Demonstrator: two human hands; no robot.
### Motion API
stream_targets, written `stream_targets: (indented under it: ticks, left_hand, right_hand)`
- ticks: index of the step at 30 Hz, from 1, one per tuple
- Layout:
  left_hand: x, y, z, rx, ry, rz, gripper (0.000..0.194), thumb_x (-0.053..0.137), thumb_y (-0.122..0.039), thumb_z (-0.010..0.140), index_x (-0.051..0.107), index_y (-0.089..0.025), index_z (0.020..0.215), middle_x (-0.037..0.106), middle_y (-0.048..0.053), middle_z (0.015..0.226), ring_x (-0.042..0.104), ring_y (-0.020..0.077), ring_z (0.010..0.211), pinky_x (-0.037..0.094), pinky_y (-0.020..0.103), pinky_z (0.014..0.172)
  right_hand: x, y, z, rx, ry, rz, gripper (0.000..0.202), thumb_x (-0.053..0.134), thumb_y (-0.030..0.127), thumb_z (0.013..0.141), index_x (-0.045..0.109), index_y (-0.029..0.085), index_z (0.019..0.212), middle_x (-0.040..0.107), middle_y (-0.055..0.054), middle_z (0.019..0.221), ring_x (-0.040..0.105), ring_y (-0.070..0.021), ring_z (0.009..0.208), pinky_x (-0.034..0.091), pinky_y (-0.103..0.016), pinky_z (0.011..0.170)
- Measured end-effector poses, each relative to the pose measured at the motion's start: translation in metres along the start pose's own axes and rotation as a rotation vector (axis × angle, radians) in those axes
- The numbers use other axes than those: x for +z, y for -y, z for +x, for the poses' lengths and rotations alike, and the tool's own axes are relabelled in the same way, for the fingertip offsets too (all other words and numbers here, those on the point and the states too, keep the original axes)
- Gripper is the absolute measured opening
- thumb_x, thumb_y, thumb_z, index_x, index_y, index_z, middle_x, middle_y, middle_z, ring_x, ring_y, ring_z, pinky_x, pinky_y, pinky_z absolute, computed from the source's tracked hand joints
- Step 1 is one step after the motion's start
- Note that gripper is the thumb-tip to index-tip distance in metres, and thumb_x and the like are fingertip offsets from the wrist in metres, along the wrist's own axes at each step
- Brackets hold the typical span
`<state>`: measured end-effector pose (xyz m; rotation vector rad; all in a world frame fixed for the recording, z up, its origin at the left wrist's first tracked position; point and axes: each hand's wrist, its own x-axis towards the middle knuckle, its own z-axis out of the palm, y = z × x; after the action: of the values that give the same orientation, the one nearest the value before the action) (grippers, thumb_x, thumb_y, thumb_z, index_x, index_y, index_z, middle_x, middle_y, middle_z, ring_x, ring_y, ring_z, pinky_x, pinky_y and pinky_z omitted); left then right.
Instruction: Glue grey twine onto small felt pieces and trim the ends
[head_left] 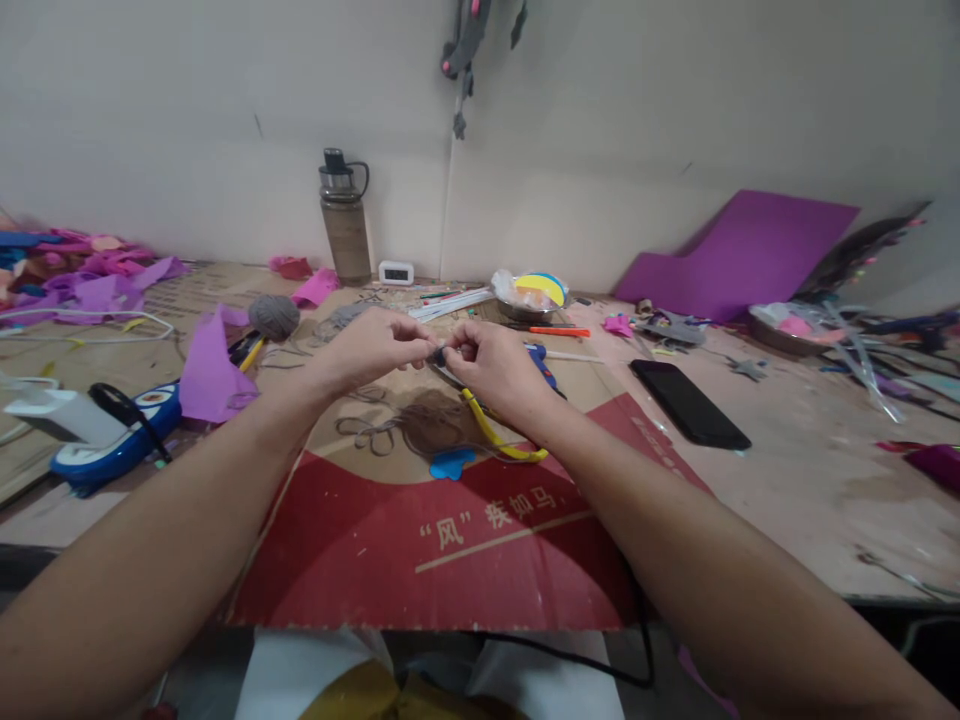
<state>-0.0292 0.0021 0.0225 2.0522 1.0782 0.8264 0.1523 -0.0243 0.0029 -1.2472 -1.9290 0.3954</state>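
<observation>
My left hand (375,345) and my right hand (493,368) meet above the cardboard, fingers closed in a pinch. Between their fingertips is a small dark grey piece (439,354), mostly hidden, so its kind is unclear. Grey yarn (431,420) lies in loose loops on the cardboard (450,590) below. A tool with yellow handles (491,430) rests under my right hand, its head hidden. A blue scalloped cut-out (451,463) lies just in front of the yarn. Behind my right wrist, part of a blue tool (541,365) shows.
A grey yarn ball (274,317), purple foam scrap (217,370) and blue power strip (120,440) stand left. A bottle (346,225) and small clock (396,273) are by the wall. To the right lie a phone (690,404) and a purple sheet (742,255).
</observation>
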Motion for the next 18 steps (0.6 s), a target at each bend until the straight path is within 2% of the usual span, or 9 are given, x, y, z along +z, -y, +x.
stream_targets:
  ticks: [3, 8, 13, 18]
  left_hand:
    - [0.003, -0.003, -0.001, -0.006, -0.013, 0.022, 0.018, 0.066, -0.031, 0.069, 0.075, -0.017, 0.077, 0.068, 0.004, 0.064, 0.056, 0.0138, 0.057, 0.04, 0.024, 0.053]
    - [0.008, -0.01, -0.003, -0.023, -0.033, 0.051, 0.014, 0.068, -0.022, 0.064, 0.075, -0.018, 0.076, 0.069, 0.003, 0.064, 0.058, 0.0141, 0.058, 0.041, 0.025, 0.056]
    - [0.012, -0.009, -0.002, 0.0, -0.105, 0.13, 0.007, 0.068, -0.016, 0.063, 0.073, -0.019, 0.067, 0.065, 0.002, 0.056, 0.053, 0.0132, 0.052, 0.036, 0.026, 0.056]
    - [0.014, -0.006, -0.001, -0.007, -0.177, 0.168, 0.005, 0.07, -0.016, 0.06, 0.071, -0.017, 0.065, 0.062, 0.002, 0.058, 0.051, 0.0132, 0.057, 0.034, 0.026, 0.058]
  right_hand:
    - [-0.001, 0.002, -0.001, 0.0, 0.015, -0.005, 0.008, 0.054, 0.019, 0.076, 0.056, 0.019, 0.069, 0.058, -0.001, 0.065, 0.046, -0.0125, 0.062, 0.031, -0.027, 0.059]
    - [-0.001, 0.003, -0.001, -0.008, 0.036, -0.031, 0.008, 0.054, 0.017, 0.076, 0.057, 0.018, 0.069, 0.06, -0.001, 0.067, 0.047, -0.0125, 0.061, 0.031, -0.027, 0.059]
    - [0.001, -0.002, -0.001, -0.01, 0.052, -0.045, 0.009, 0.055, 0.018, 0.079, 0.061, 0.018, 0.073, 0.063, -0.003, 0.069, 0.05, -0.0138, 0.062, 0.034, -0.029, 0.06]
    - [0.002, -0.001, -0.001, -0.046, 0.04, -0.006, 0.014, 0.051, 0.02, 0.085, 0.063, 0.018, 0.078, 0.066, -0.005, 0.077, 0.055, -0.016, 0.071, 0.037, -0.03, 0.066]
